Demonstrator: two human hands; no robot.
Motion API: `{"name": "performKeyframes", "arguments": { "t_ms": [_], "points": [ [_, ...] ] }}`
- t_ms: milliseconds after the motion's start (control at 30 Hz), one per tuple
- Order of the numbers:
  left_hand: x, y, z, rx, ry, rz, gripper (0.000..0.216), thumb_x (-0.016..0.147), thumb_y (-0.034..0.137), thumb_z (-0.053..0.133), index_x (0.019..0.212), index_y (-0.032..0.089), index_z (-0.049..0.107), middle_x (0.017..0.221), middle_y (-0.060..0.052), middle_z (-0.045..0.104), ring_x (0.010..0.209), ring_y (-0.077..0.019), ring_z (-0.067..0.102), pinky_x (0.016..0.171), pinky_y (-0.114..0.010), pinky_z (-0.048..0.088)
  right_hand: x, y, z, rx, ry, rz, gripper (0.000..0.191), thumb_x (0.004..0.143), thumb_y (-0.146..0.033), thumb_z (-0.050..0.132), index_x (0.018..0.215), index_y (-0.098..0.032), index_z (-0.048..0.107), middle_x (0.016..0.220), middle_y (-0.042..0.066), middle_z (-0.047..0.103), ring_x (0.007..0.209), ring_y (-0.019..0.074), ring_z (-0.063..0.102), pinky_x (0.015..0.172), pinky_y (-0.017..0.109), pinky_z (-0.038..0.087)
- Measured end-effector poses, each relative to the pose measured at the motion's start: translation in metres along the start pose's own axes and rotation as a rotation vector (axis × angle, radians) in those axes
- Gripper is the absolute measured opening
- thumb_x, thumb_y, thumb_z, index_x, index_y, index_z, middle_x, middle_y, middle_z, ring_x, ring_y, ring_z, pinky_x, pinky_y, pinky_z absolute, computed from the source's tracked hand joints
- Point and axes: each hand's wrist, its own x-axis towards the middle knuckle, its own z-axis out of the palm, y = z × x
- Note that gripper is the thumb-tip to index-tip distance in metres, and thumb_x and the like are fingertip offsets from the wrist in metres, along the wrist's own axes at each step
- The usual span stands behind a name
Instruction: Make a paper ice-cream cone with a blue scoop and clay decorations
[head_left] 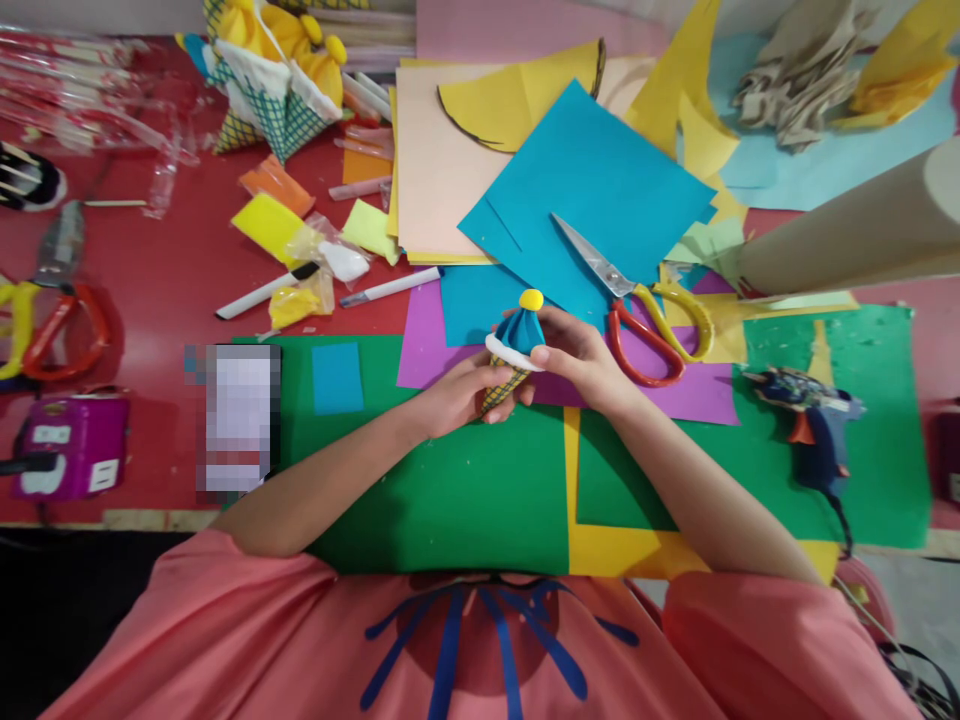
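Observation:
A small craft ice cream cone [517, 345] is held between my two hands above the green sheet [450, 490]. Its checked cone points down to the left, with a white rim, a blue ruffled top and a yellow ball at the tip. My left hand [469, 392] is closed around the lower cone. With thumb and fingers, my right hand [574, 350] grips the blue top and white rim from the right. Some right fingers are hidden behind the cone. Just right of that hand lie scissors [645, 310] with red and yellow handles, blades pointing up-left.
A blue glue gun [821, 430] lies at right, near a large cardboard tube [862, 225]. Stacked coloured sheets [442, 170] cover the back. Markers [394, 287], a phone [238, 420], more scissors [64, 300] and a purple power block [75, 447] are leftward. Finished cones [277, 90] stand behind.

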Motion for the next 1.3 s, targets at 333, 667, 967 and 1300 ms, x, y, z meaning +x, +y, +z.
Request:
{"name": "performKeyframes", "arguments": {
  "t_ms": [333, 667, 967, 1300],
  "points": [
    [0.0018, -0.0006, 0.0026, 0.061, 0.035, -0.004, 0.045, 0.077, 0.05, 0.068, 0.099, 0.016, 0.05, 0.073, 0.002, 0.063, 0.039, -0.0027, 0.046, 0.041, -0.02, 0.029, 0.0004, -0.0001, 0.0, -0.022, 0.08, -0.012, 0.052, 0.078, -0.058, 0.068, 0.113, -0.019, 0.062, 0.111, 0.009, 0.07, 0.072, 0.017, 0.069, 0.055, 0.027, 0.059],
    [0.0026, -0.0029, 0.0022, 0.06, 0.03, 0.017, 0.046, 0.076, 0.051, 0.071, 0.099, 0.015, 0.051, 0.076, 0.001, 0.063, 0.045, -0.0043, 0.051, 0.043, -0.02, 0.033, 0.0005, 0.0051, -0.0006, -0.036, 0.132, 0.002, 0.055, 0.078, -0.059, 0.067, 0.113, -0.017, 0.062, 0.115, 0.01, 0.068, 0.08, 0.0188, 0.07, 0.061, 0.029, 0.058],
    [0.0031, -0.0022, -0.0008, -0.082, 0.068, -0.007, 0.043, 0.071, 0.051, 0.071, 0.09, 0.014, 0.059, 0.067, 0.0, 0.063, 0.045, -0.0076, 0.05, 0.045, -0.023, 0.036, 0.0006, 0.0043, -0.0022, -0.016, 0.107, -0.062, 0.046, 0.077, -0.045, 0.074, 0.115, -0.022, 0.062, 0.12, 0.006, 0.069, 0.103, 0.021, 0.068, 0.089, 0.033, 0.056],
    [0.0024, 0.0004, -0.0002, -0.098, 0.051, -0.063, 0.046, 0.07, 0.056, 0.069, 0.085, 0.014, 0.057, 0.063, 0.002, 0.06, 0.042, -0.005, 0.043, 0.044, -0.022, 0.031, 0.0012, 0.0044, 0.001, -0.122, 0.182, -0.074, 0.05, 0.073, -0.051, 0.076, 0.108, -0.017, 0.063, 0.108, 0.009, 0.073, 0.104, 0.0237, 0.068, 0.092, 0.038, 0.054]
  ]
}}
